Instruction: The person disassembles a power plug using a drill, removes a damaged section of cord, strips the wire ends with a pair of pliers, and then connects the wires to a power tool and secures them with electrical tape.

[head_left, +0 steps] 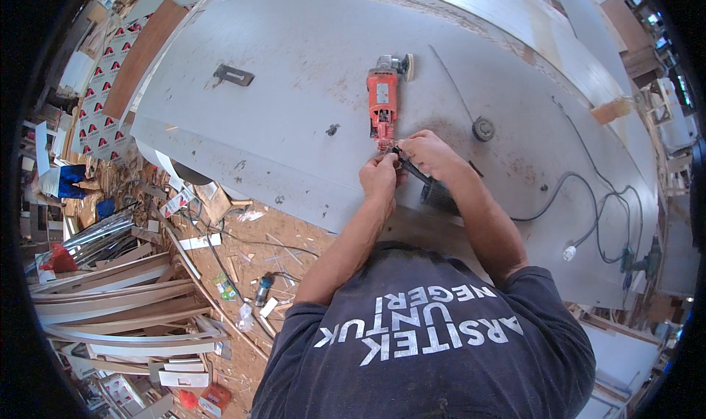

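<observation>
A red angle grinder (382, 99) lies on the large grey board, its head away from me and its rear end toward my hands. The back of its body is uncovered, with inner parts showing. My left hand (379, 178) is closed in a pinch on the black power cord (416, 171) just behind the grinder. Beside it, my right hand (429, 154) pinches at the same spot, its fingertips close to the grinder's rear; what they hold is too small to make out. Under my right forearm sits a dark, hollow-looking cover (439, 197), partly hidden.
The grey board (294, 58) carries a slotted dark metal plate (234, 75), a round dark part (482, 129) and a loose cord with a plug (569, 253). A drill (651, 259) is at the right edge. Wood strips (125, 301) and a blue-green power tool (264, 289) lie lower left.
</observation>
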The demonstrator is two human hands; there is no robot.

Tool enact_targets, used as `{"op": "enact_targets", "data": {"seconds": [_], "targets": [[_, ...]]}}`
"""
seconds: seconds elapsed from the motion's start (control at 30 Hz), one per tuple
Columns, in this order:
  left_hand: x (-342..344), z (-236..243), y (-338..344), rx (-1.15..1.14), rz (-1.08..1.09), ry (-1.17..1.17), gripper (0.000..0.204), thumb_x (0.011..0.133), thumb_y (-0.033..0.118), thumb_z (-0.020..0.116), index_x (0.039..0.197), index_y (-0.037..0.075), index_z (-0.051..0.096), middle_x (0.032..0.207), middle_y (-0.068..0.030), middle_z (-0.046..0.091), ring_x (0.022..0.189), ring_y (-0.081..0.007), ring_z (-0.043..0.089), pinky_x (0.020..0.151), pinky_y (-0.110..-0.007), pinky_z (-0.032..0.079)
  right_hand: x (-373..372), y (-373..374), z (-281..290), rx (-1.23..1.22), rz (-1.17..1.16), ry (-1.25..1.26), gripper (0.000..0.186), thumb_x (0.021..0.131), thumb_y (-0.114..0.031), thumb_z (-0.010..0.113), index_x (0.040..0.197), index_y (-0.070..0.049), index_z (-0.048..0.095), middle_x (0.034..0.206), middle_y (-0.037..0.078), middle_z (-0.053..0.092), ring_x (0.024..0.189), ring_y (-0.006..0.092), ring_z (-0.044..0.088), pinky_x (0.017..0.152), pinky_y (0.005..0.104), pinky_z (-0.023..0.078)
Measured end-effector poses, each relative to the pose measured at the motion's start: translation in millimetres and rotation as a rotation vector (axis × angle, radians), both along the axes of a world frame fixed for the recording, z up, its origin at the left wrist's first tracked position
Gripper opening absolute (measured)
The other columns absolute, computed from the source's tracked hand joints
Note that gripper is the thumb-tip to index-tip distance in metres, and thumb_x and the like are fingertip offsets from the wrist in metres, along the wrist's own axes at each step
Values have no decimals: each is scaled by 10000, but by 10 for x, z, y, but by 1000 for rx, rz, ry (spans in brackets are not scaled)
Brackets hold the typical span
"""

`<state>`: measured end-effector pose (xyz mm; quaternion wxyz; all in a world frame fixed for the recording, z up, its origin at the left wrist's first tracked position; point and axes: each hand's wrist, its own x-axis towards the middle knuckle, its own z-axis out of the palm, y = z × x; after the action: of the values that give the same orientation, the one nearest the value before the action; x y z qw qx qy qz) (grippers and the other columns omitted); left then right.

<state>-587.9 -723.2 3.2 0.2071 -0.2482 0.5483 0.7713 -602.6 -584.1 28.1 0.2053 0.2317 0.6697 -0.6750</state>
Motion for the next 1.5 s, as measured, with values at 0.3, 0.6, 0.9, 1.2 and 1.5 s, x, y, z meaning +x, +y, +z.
{"op": "enact_targets", "data": {"seconds": [0.3, 0.6, 0.9, 1.2, 1.5], "targets": [[7, -52, -27, 35, -47, 81, 165, 942, 96, 610, 1023, -47, 608, 868, -102, 670, 615, -162, 629, 524, -270, 527, -66, 50, 98, -69, 61, -110, 179, 871, -183, 654, 727, -98, 592, 621, -55, 468, 480, 44, 348, 376, 237, 220], [10, -143, -28, 32, -42, 113, 123, 941, 88, 613, 1004, -17, 609, 863, -89, 674, 616, -151, 626, 528, -277, 514, -102, 59, -10, -263, -39, -234, 175, 861, -213, 647, 721, -116, 606, 622, -67, 461, 474, 26, 332, 368, 236, 208], [106, -164, 49, -12, 66, 187, 91, 921, 76, 598, 844, 27, 604, 728, -33, 615, 586, -94, 533, 504, -278, 443, 16, -143, 106, 647, 266, 605, 208, 802, -194, 625, 892, -27, 709, 806, 138, 681, 676, 242, 623, 665, 380, 493], [86, -667, 256, -314, 65, 390, 187, 877, 184, 605, 885, 6, 664, 810, -188, 688, 743, -293, 670, 706, -397, 516, -90, -50, 73, 572, 453, 581, 229, 816, -180, 642, 722, 27, 671, 601, 100, 608, 568, 146, 567, 544, 340, 438], [53, -501, 190, -81, 42, 296, 133, 865, 148, 636, 913, 24, 647, 767, -59, 665, 673, -170, 611, 619, -341, 499, -120, 117, 245, 154, 410, 228, 98, 795, -111, 666, 816, -15, 674, 700, -34, 576, 650, 74, 519, 584, 259, 421]]}}
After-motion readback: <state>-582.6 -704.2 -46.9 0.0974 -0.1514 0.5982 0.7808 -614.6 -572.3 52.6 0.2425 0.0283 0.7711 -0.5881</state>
